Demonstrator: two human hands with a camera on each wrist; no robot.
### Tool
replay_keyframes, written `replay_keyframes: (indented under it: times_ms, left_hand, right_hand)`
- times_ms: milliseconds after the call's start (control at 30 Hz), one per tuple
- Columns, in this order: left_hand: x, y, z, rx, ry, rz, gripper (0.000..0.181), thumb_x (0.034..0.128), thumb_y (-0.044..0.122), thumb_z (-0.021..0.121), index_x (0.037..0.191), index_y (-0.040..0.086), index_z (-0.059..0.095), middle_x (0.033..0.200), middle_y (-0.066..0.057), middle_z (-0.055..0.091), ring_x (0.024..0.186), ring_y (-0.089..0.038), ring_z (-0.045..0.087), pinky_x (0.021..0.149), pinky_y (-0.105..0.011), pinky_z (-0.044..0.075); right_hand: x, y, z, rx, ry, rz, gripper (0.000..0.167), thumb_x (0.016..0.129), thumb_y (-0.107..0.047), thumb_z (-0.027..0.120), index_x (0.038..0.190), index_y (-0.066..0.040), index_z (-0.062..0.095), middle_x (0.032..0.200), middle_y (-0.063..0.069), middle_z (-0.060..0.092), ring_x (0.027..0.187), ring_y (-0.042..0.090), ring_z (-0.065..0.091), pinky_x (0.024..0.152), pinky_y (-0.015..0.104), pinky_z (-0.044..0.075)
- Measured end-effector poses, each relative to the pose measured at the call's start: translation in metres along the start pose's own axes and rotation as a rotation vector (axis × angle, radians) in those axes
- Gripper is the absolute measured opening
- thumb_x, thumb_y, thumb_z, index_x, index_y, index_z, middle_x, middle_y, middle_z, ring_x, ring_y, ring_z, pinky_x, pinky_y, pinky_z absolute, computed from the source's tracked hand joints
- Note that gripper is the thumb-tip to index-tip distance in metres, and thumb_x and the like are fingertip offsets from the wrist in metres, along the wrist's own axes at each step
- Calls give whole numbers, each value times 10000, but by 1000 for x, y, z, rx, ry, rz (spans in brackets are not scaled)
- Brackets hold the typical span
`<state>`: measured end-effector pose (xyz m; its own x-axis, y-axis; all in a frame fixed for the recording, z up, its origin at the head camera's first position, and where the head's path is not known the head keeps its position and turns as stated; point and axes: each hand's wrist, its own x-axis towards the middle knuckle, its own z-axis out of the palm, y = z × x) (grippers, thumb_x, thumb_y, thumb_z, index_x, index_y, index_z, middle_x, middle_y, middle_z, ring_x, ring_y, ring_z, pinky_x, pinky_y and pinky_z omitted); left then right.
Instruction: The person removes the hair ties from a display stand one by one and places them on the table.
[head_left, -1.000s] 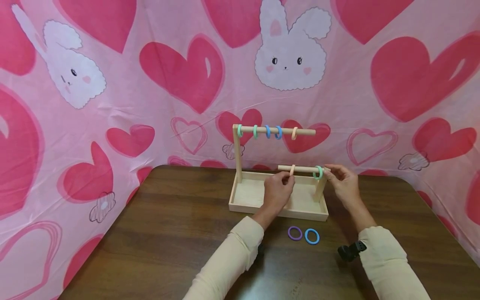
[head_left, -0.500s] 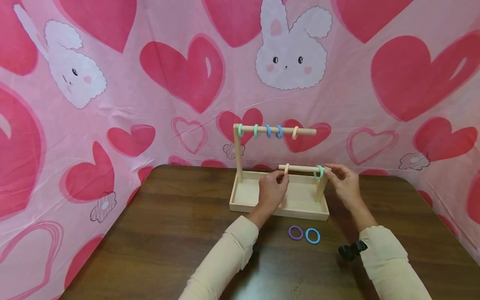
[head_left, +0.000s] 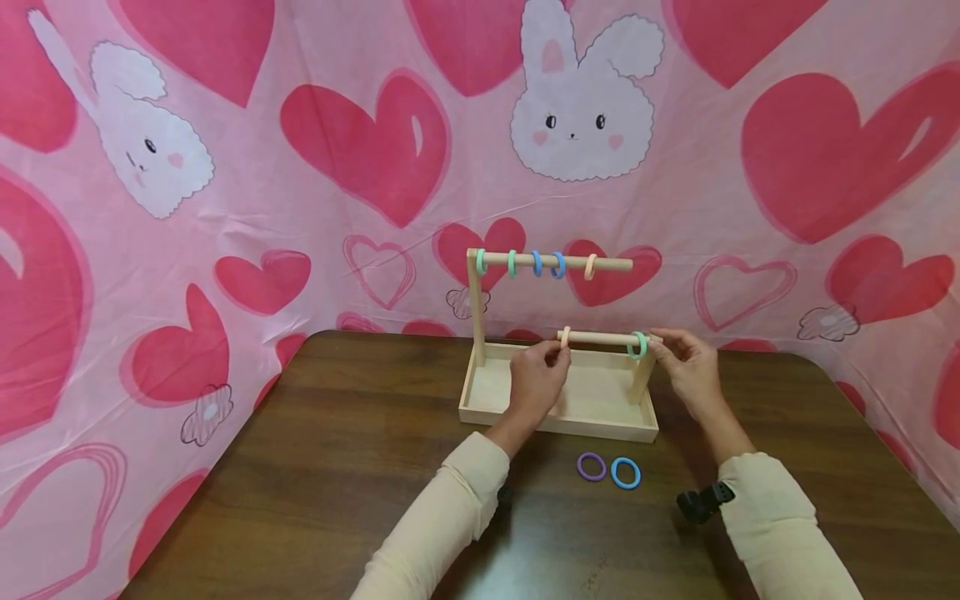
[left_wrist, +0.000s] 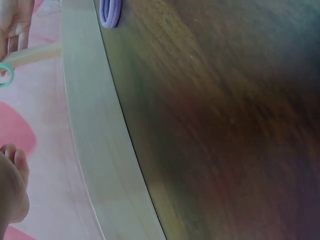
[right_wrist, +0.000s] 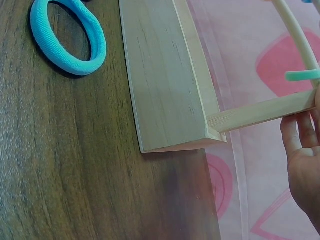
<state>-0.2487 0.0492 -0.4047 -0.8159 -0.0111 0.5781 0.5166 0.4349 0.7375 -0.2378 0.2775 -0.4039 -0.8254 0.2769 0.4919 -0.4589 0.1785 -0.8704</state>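
Note:
My left hand point(head_left: 537, 380) pinches an orange ring point(head_left: 565, 337) around the free left end of the lower wooden bar point(head_left: 600, 338). A green ring point(head_left: 637, 345) hangs near that bar's right end. At the top of the short post point(head_left: 641, 379), my right hand point(head_left: 688, 367) grips the wood with its fingertips; the right wrist view shows the hand point(right_wrist: 306, 165) at the post point(right_wrist: 270, 112). In the left wrist view, the left hand point(left_wrist: 12, 187) shows only at the edge, and its ring is out of sight.
Green, blue and orange rings hang on the upper bar point(head_left: 573, 262) at the back. The stand's tray point(head_left: 600, 429) rests on the dark table point(head_left: 337, 500). In front of it lie a purple ring point(head_left: 591, 467) and a blue ring point(head_left: 626, 473).
My left hand has moved left along the lower bar, bringing the orange ring from further in to the bar's left end. The right hand has stayed at the post.

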Motion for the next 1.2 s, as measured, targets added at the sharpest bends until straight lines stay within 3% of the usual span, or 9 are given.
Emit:
replay_keyframes:
  times_ms: [433,700,833,1067,1133,1200]
  left_hand:
    - [0,-7,-11,-11,15,-7,117,909,99,720,938,17,798,763,-89,769,657,-121,688,611,-126,514]
    - [-3,-12,-16,-26,29,13,115,920,90,707,919,16,795,783,-97,776,674,-141,705,623,-142,538]
    - [-5,-13,-18,-52,21,-14,130,929,81,693,940,-2,793,823,-124,785,719,-186,743,650,-162,567]
    - [-6,-15,-24,-71,-5,-71,169,950,108,680,977,-21,785,852,-145,786,746,-213,745,671,-188,575]
    - [-7,-16,-25,-109,-22,-90,173,955,100,673,984,-33,779,841,-158,780,728,-202,737,658,-181,567]
    - [-8,-16,-26,-173,-45,-114,164,953,68,662,975,-51,772,821,-182,771,694,-164,714,640,-162,555]
  right_hand:
    - [0,1,0,41,-11,-3,204,909,120,652,1100,191,657,844,-246,742,763,-104,645,686,58,512]
    - [-1,1,0,44,-4,-2,184,904,124,655,1040,37,745,840,-243,742,769,-103,648,691,57,516]
    - [-1,1,1,44,-3,2,230,905,122,656,1010,-49,768,842,-246,741,762,-103,646,681,59,516]
    - [-2,0,0,88,-9,-12,238,907,129,647,1008,-47,773,869,-219,756,793,-91,662,699,58,516]
    - [-2,1,0,90,-11,-10,321,905,134,646,982,-147,783,873,-220,756,802,-93,664,706,56,515]
    - [-1,1,0,86,-12,-8,341,905,133,647,975,-172,781,873,-223,755,805,-97,665,710,55,516]
